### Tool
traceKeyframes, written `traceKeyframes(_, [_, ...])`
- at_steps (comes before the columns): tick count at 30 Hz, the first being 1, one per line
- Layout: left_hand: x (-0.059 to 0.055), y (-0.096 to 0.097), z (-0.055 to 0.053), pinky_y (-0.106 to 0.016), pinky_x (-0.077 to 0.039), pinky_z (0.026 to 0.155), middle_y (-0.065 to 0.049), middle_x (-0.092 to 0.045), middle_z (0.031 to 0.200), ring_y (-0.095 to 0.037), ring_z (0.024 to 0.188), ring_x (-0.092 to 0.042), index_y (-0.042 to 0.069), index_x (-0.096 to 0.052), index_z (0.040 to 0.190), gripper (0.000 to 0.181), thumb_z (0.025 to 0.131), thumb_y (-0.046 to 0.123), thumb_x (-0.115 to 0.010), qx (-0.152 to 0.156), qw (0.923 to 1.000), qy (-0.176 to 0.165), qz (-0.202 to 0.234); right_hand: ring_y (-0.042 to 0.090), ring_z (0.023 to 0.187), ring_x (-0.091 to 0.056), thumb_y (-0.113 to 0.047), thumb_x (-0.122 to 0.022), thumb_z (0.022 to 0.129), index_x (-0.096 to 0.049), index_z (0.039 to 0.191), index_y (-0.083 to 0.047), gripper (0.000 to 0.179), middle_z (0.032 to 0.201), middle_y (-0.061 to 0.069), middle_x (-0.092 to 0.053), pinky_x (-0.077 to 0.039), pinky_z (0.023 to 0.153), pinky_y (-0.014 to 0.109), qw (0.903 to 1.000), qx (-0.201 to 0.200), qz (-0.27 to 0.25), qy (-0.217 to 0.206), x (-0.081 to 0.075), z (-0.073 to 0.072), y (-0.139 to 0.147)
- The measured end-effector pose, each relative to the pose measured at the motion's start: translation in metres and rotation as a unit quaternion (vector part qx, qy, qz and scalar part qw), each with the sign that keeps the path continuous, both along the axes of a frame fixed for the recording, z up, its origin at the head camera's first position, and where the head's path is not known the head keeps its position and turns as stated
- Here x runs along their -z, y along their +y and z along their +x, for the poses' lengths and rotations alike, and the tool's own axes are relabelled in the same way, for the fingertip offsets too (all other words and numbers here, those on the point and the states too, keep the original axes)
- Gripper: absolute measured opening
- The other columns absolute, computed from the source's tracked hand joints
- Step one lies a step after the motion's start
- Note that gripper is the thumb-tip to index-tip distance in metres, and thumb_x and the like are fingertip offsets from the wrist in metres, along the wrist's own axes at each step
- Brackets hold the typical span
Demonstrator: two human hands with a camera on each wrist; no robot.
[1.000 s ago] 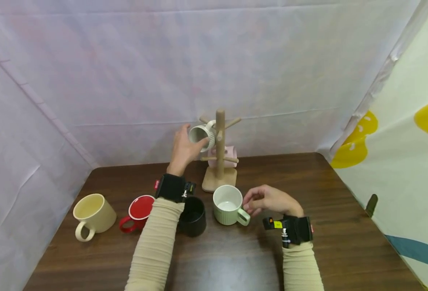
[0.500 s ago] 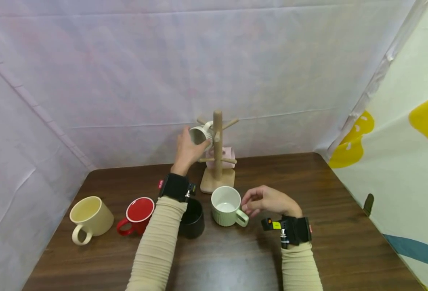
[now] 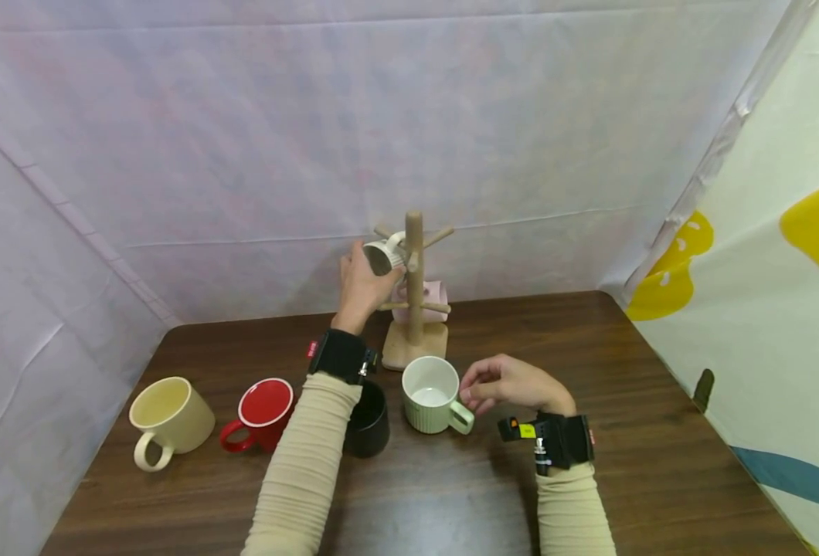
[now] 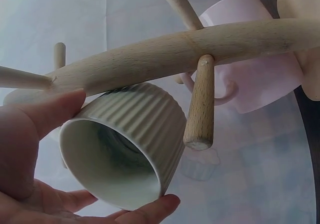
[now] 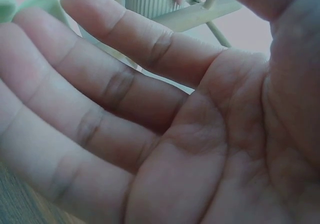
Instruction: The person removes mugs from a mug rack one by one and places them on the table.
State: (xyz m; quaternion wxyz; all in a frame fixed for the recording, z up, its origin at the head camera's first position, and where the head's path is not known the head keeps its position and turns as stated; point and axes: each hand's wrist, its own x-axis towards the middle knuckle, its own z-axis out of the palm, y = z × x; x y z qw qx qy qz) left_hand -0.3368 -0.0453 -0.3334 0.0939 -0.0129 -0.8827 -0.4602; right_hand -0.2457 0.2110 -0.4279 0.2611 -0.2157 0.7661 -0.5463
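My left hand (image 3: 364,292) holds a white ribbed mug (image 4: 150,112) at the upper left of a wooden mug tree (image 3: 414,309). In the left wrist view its thumb lies on one side of the rim and fingertips on the other. The mug lies tilted, mouth toward the wrist camera, its handle up by the upper pegs and the post. My right hand (image 3: 515,384), fingers loosely bent, is beside the handle of a pale green ribbed mug (image 3: 426,417) standing upright on the table. In the right wrist view the palm (image 5: 185,169) holds nothing.
A pink mug (image 4: 265,79) hangs low on the tree, behind the post. Left of the green mug stand a black cup (image 3: 369,436), a red mug (image 3: 263,425) and a cream-yellow mug (image 3: 185,425). My left forearm passes over the black cup. Cloth walls border the table (image 3: 646,401).
My left hand has edged closer to the post, and the white mug's mouth is turned slightly further down. The right hand stays by the green mug. The whole head view has shifted a little.
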Motion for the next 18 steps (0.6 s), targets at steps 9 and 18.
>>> traceKeyframes(9, [0.0041,0.0003,-0.0031,-0.048,-0.039,0.111,-0.025,-0.04,0.146,-0.036,0.135,-0.036,0.008,-0.027,0.154,0.088,0.084,0.026,-0.077,-0.003,0.9999,0.016,-0.003,0.023,0.086,-0.071,-0.012,-0.064,0.096,-0.067,0.108,0.006,0.023,0.099,0.021,-0.071,-0.059,0.083,0.051,1.0,-0.001,-0.002,-0.002,-0.002,0.0013,-0.0015])
traceKeyframes(18, [0.0053,-0.0001,-0.0068,-0.048,-0.04,0.107,-0.022,-0.051,0.138,-0.035,0.129,-0.041,0.008,-0.04,0.148,0.079,0.081,0.023,-0.079,-0.008,0.9989,0.046,-0.005,0.022,0.085,-0.071,-0.012,-0.064,0.095,-0.067,0.108,0.007,0.023,0.097,0.018,-0.071,-0.059,0.083,0.051,1.0,-0.001,-0.003,-0.003,-0.002,-0.0002,-0.001])
